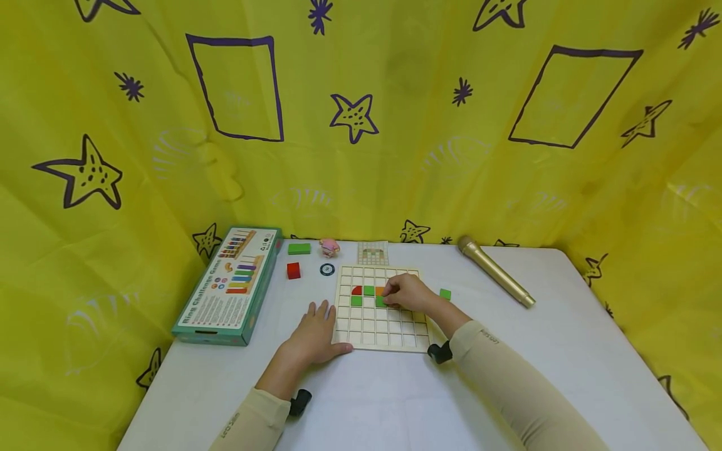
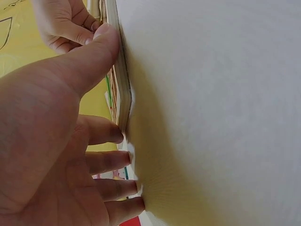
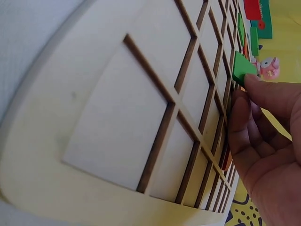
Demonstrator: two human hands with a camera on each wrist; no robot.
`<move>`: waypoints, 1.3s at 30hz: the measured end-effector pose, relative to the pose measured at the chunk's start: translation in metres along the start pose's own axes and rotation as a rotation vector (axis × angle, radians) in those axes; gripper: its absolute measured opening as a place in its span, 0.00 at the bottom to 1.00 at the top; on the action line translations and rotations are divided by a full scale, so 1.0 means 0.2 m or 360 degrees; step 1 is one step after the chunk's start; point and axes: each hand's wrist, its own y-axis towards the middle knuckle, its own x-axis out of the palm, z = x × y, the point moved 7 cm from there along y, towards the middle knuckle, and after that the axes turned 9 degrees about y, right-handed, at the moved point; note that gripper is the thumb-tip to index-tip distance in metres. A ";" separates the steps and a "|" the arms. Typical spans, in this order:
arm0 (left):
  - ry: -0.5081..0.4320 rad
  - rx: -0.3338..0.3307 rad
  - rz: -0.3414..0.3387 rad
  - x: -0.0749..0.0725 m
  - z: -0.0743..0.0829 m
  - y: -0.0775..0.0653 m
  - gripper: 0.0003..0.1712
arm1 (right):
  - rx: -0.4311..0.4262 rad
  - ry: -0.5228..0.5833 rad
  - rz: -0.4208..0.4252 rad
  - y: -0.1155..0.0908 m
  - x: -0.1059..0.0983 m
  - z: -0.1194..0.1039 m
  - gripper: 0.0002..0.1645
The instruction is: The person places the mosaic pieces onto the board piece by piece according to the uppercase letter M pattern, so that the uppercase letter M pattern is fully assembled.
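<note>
A wooden grid board (image 1: 372, 338) lies flat on the white table. My right hand (image 1: 407, 293) is over its upper middle, and the thumb and fingertips pinch a small green square tile (image 3: 241, 68), tilted above the grid in the right wrist view. Just left of that hand, in the cells, are a rounded red tile (image 1: 356, 290), a green tile (image 1: 369, 290) and another green tile (image 1: 356, 301). Part of an orange tile (image 1: 380, 291) shows beside the fingers. My left hand (image 1: 312, 335) rests at the board's near left corner, fingers spread and thumb along the near edge.
Behind the board lies a pattern card (image 1: 373, 252). A green block (image 1: 299, 248), red cube (image 1: 293, 270), round chip (image 1: 327, 269) and pink figurine (image 1: 329, 247) sit to the left, near a game box (image 1: 228, 285). Right are a green piece (image 1: 445, 294) and a gold microphone (image 1: 496, 271).
</note>
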 end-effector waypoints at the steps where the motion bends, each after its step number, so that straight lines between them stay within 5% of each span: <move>1: 0.0000 -0.0003 -0.0003 0.00 0.00 0.00 0.58 | -0.0007 -0.0015 0.0001 0.00 0.00 0.00 0.03; 11: -0.0006 -0.0010 -0.0013 0.01 0.00 0.00 0.59 | -0.0021 -0.0231 0.0030 0.00 0.01 0.00 0.04; 39: 0.0003 -0.0014 -0.0016 -0.01 0.01 -0.01 0.58 | -0.0134 -0.0368 0.0131 -0.03 0.03 -0.03 0.04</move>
